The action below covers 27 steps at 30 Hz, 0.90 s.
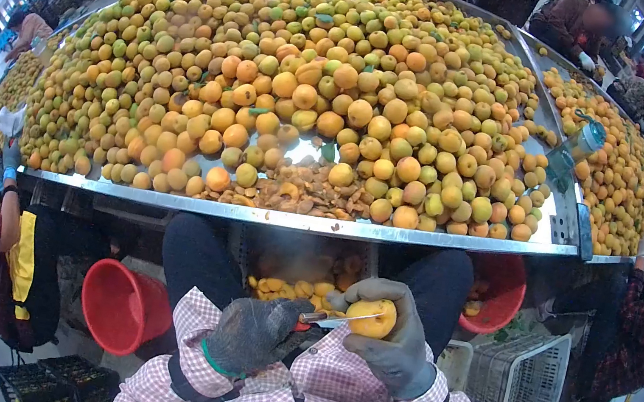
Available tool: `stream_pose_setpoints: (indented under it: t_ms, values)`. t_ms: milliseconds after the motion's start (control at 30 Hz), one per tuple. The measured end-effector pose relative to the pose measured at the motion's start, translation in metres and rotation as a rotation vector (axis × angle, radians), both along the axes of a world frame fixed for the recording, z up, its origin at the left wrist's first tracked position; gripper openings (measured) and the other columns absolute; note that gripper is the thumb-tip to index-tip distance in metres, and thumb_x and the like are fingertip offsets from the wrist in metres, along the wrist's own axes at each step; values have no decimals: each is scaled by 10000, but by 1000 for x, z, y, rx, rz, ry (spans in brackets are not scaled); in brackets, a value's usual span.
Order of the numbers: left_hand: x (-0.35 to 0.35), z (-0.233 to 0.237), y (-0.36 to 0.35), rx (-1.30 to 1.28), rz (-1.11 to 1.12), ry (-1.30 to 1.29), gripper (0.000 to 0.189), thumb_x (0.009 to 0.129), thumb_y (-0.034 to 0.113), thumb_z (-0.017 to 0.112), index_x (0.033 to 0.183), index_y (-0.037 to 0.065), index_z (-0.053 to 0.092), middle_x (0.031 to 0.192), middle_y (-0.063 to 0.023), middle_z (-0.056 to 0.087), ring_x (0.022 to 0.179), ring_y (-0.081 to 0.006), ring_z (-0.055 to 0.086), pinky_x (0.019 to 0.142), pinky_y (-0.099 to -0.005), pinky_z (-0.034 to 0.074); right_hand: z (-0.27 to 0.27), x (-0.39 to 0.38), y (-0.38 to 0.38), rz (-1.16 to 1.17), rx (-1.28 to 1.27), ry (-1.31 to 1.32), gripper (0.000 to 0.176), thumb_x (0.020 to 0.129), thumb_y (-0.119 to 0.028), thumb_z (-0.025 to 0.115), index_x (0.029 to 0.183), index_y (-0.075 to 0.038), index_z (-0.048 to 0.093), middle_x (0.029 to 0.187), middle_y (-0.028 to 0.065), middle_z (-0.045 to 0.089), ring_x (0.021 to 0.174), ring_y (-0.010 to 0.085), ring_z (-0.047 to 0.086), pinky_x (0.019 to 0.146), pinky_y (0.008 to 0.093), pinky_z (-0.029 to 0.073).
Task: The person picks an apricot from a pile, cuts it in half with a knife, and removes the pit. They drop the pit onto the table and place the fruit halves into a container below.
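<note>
One apricot [373, 317] is pinched in the curled fingers of the gloved right hand [392, 349], below a fruit-heaped table [293, 219], and a knife [336, 319] is gripped in the closed left hand [254, 334] (blade against the skin), so the holding hand could be cut by a slip.

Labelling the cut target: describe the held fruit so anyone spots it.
Below the long steel table piled with orange-yellow fruit, the grey-gloved right hand cups one round yellow fruit. It alone has a thin knife against it, held by the left hand.
</note>
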<state>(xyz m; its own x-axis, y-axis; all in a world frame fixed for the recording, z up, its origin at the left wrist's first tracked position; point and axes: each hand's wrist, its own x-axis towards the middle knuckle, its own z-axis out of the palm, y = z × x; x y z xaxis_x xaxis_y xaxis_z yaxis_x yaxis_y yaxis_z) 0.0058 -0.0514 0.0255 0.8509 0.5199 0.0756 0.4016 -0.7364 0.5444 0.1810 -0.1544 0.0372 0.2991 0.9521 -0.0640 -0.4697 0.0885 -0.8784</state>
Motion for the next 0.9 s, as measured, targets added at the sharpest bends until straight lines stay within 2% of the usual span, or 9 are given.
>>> stream_pose_setpoints:
  t_ms: [267,367,433,467,533,633,733,833,900]
  values:
    - [-2,2,-6,-45,35,-71,376,757,348,679,1008,75,615,676,-122,616,584,-282,627,495,-383,479,-3,-5,0,27,-11,58,555,680,0,742,1149,-45,448,1127,121,545,1033,178,546,883,324,467]
    - [1,6,-9,-24,18,-74,350,762,338,677,1006,94,617,669,-111,617,569,-282,624,489,-381,477,-1,-7,1,49,-11,192,566,681,6,740,1157,-40,436,1122,124,545,1020,181,555,848,316,488]
    - [-1,2,-11,-109,117,-61,304,672,221,724,941,107,640,680,-119,625,611,-322,626,527,-405,482,-1,-9,1,33,0,162,565,688,3,737,1159,-33,428,1117,125,547,1001,181,563,808,299,503]
    - [-1,3,-11,-109,117,-61,304,672,221,724,941,107,640,680,-119,625,611,-322,626,527,-405,482,0,-9,0,33,0,162,565,688,3,737,1159,-33,428,1117,125,547,1001,181,563,808,299,503]
    - [0,6,-9,-81,67,-49,316,767,321,671,1015,131,620,688,-95,629,593,-283,633,503,-373,480,3,-8,-1,63,-20,200,555,690,1,738,1153,-41,436,1108,117,550,1015,185,556,851,316,481]
    - [2,6,-10,-100,67,-25,324,768,323,669,1023,131,617,717,-103,635,613,-289,637,508,-373,481,-2,-10,-1,21,27,-1,547,689,-1,738,1147,-52,443,1104,111,550,1031,191,547,905,334,447]
    - [1,-7,-13,-101,79,-84,330,770,324,666,1018,113,614,739,-109,634,633,-291,637,513,-379,480,-5,-10,0,26,67,-68,536,690,0,736,1140,-59,449,1101,104,550,1046,193,539,948,343,411]
    - [5,-10,-8,-78,8,-80,317,769,312,664,988,90,606,743,-110,629,646,-283,636,519,-381,478,-9,-12,6,-4,151,-132,542,697,-28,747,1146,-53,444,1110,105,551,1034,181,544,928,325,434]
    - [9,-13,-4,-42,22,12,301,775,299,655,979,85,599,727,-111,624,641,-282,635,516,-381,477,-3,-17,8,-40,81,-16,547,700,-43,752,1150,-50,440,1120,109,551,1033,180,548,917,320,448]
